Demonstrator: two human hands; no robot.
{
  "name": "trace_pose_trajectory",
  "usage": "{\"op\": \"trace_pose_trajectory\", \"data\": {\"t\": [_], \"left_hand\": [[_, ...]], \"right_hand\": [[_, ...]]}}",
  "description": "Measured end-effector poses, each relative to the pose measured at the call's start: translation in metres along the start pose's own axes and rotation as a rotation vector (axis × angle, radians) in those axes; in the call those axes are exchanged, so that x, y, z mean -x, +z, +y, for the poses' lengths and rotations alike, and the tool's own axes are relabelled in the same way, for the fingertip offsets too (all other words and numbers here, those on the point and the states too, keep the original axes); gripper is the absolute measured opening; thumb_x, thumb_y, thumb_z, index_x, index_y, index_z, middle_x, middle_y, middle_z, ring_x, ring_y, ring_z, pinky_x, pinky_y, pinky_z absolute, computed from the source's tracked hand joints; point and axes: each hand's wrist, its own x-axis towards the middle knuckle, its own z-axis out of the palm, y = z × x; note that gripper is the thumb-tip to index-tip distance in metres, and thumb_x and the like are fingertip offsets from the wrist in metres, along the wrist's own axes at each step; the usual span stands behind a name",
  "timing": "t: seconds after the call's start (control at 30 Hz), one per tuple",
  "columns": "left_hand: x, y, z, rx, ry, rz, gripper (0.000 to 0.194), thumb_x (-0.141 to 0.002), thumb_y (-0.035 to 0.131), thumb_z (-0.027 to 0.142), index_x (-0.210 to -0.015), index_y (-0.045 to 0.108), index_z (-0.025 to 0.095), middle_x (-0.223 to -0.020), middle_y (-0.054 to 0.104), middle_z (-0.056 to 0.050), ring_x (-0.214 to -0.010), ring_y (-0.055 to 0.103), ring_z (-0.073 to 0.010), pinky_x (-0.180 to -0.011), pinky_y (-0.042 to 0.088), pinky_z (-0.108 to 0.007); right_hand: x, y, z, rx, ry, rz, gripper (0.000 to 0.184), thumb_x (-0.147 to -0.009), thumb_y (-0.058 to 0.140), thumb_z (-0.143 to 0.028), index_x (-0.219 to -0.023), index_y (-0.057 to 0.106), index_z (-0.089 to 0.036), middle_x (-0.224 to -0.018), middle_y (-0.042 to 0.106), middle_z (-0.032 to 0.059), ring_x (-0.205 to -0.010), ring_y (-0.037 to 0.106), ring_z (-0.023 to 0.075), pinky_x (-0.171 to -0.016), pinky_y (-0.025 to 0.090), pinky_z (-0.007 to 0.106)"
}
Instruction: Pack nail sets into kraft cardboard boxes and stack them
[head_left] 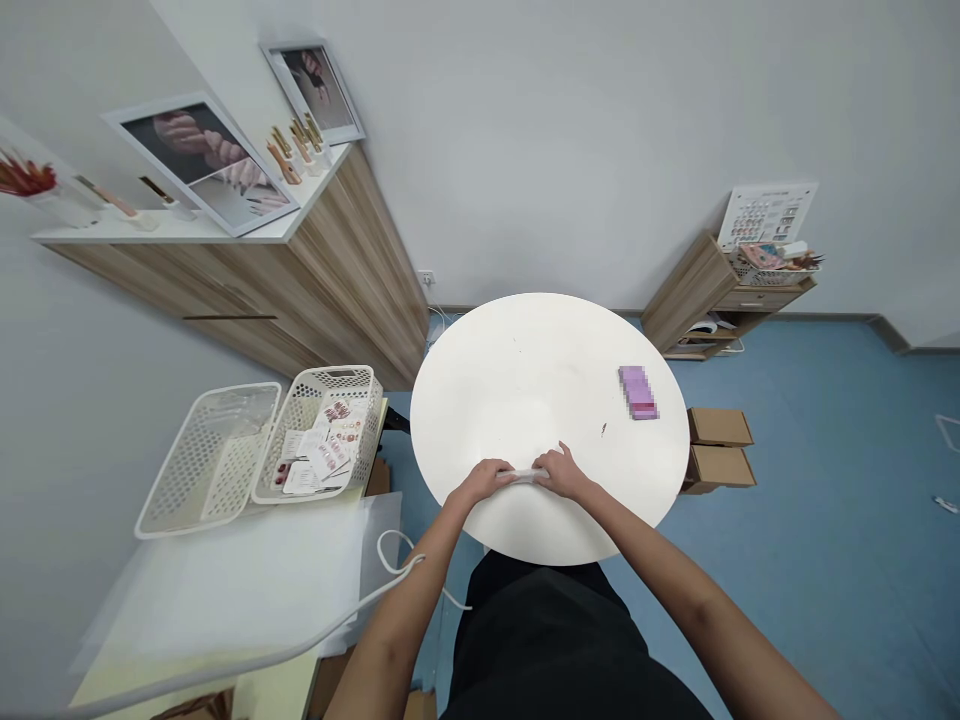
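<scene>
Hands: a person stands at a round table, left hand and right hand together at its 6 o'clock edge, forearms bare.

Fingers: both sets curl down and inward in a narrow grip, holding the two ends of the strip between them. The tips nearly meet above it.

Held: a slim white strip, its material hard to tell, lying low over the tabletop between the hands.

Table: white and round, with a small dark mark at about 4 o'clock.

Also on table: a pink pack, its print too blurred to read, at 2 o'clock, well apart from the hands.

At 9 o'clock: two white plastic baskets side by side on a pale counter, the nearer to the table holding printed nail sample cards.

At 10 o'clock: a wood-grain cabinet along the wall, its white top bearing framed nail photos and rows of display hands.

At 2 o'clock: a low drawer unit with a small basket and a chart on top.

At 4 o'clock: two cardboard boxes stacked on the blue floor.
</scene>
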Motion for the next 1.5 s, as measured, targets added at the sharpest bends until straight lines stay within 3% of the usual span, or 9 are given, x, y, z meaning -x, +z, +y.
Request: {"op": "trace_pose_trajectory", "data": {"t": [0.1,0.3,0.53,0.67,0.87,1.03,1.27,1.37,1.5], "left_hand": [[-0.006,0.002,0.002,-0.022,-0.033,0.141,0.031,-0.088,0.052,0.046,-0.096,0.073,0.025,-0.096,0.074,-0.002,-0.089,0.066,-0.0223,-0.080,0.048,-0.030],[-0.020,0.023,-0.014,-0.231,-0.025,0.378,0.031,-0.091,0.050,0.029,-0.118,0.063,0.022,-0.116,0.068,-0.007,-0.107,0.062,-0.0228,-0.094,0.048,-0.035],[-0.020,0.037,-0.018,-0.560,0.000,0.467,0.032,-0.090,0.047,0.020,-0.117,0.063,0.021,-0.124,0.063,-0.012,-0.119,0.055,-0.0289,-0.110,0.034,-0.055],[-0.008,0.052,-0.011,-0.679,0.077,0.511,0.042,-0.091,0.044,0.020,-0.132,0.052,0.018,-0.148,0.046,-0.013,-0.142,0.033,-0.0301,-0.117,0.015,-0.062],[0.011,0.092,0.004,-0.707,0.196,0.413,0.055,-0.094,0.042,0.027,-0.148,0.034,0.017,-0.160,0.026,-0.012,-0.149,0.016,-0.0287,-0.119,0.013,-0.058],[0.019,0.115,0.006,-0.578,0.128,0.387,0.067,-0.090,0.048,0.025,-0.152,0.026,0.020,-0.162,0.019,-0.013,-0.150,0.012,-0.0306,-0.119,0.012,-0.060],[0.023,0.118,0.003,-0.441,0.106,0.373,0.071,-0.086,0.050,0.022,-0.153,0.026,0.026,-0.161,0.022,-0.011,-0.150,0.014,-0.0314,-0.119,0.010,-0.061],[0.022,0.116,0.003,-0.429,0.102,0.361,0.073,-0.086,0.049,0.021,-0.154,0.022,0.023,-0.161,0.023,-0.011,-0.149,0.015,-0.0306,-0.119,0.009,-0.060],[0.020,0.111,0.001,-0.339,0.077,0.339,0.076,-0.083,0.043,0.015,-0.155,0.017,0.020,-0.160,0.027,-0.011,-0.149,0.017,-0.0281,-0.120,0.011,-0.059]], "right_hand": [[-0.013,-0.001,0.003,-0.015,0.028,0.032,0.023,-0.089,0.056,-0.027,-0.108,0.069,-0.026,-0.102,0.073,0.0052,-0.104,0.062,0.0244,-0.114,0.018,0.056],[-0.033,0.009,0.012,0.006,0.094,0.099,0.031,-0.093,0.050,-0.028,-0.121,0.062,-0.026,-0.114,0.069,0.0070,-0.110,0.059,0.0239,-0.112,0.020,0.052],[-0.039,0.027,0.011,0.071,0.149,0.241,0.030,-0.090,0.053,-0.027,-0.119,0.061,-0.023,-0.120,0.061,0.0098,-0.114,0.052,0.0258,-0.106,0.030,0.043],[-0.024,0.041,0.015,-0.035,0.385,0.401,0.050,-0.088,0.057,-0.039,-0.132,0.049,-0.017,-0.132,0.052,0.0151,-0.121,0.044,0.0302,-0.098,0.038,0.040],[0.006,0.058,0.029,-0.174,0.670,0.459,0.056,-0.081,0.063,-0.046,-0.125,0.050,-0.014,-0.121,0.054,0.0167,-0.114,0.049,0.0337,-0.089,0.043,0.039],[0.012,0.065,0.028,-0.165,0.665,0.442,0.038,-0.082,0.061,-0.040,-0.112,0.055,-0.018,-0.112,0.058,0.0161,-0.106,0.055,0.0325,-0.083,0.046,0.039],[0.001,0.070,0.031,-0.119,0.607,0.440,0.013,-0.078,0.053,-0.031,-0.083,0.059,-0.021,-0.087,0.061,0.0112,-0.081,0.060,0.0261,-0.068,0.049,0.035],[-0.003,0.065,0.022,-0.199,0.540,0.510,0.009,-0.073,0.053,-0.024,-0.080,0.057,-0.021,-0.088,0.061,0.0085,-0.083,0.058,0.0236,-0.076,0.049,0.034],[-0.004,0.058,-0.002,-0.266,0.272,0.541,0.012,-0.075,0.050,-0.017,-0.085,0.054,-0.022,-0.109,0.061,0.0083,-0.106,0.053,0.0246,-0.093,0.045,0.038]]}}
